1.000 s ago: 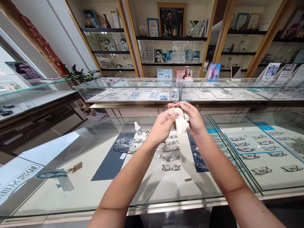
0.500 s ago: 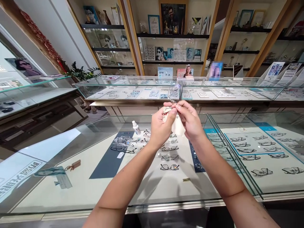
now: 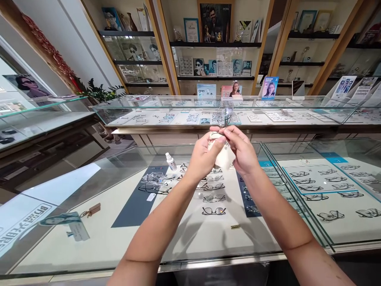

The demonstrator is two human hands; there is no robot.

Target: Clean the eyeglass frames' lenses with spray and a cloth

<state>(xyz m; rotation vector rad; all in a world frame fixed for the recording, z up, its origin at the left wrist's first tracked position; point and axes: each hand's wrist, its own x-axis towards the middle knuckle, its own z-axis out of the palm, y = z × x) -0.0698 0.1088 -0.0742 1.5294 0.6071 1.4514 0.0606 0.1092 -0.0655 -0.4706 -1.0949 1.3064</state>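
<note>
Both my hands meet above the glass counter, fingers closed. In my left hand is a cream cleaning cloth, bunched at the thumb and hanging down between the hands. My right hand pinches a pair of eyeglasses, whose lenses and thin dark frame stick up beyond the fingertips. The cloth lies against the near part of the eyeglasses; the exact contact is hidden by my fingers. Left of my hands, a small white bottle stands upright on the counter.
Under the counter's glass top lie rows of eyeglasses. Folded glasses with a white tag lie to the left, near a brown tag. A long display case crosses behind, with shelves beyond.
The eyeglasses have turned, so their lenses now show more broadly above my fingers. The cloth and both hands have shifted slightly right in view.
</note>
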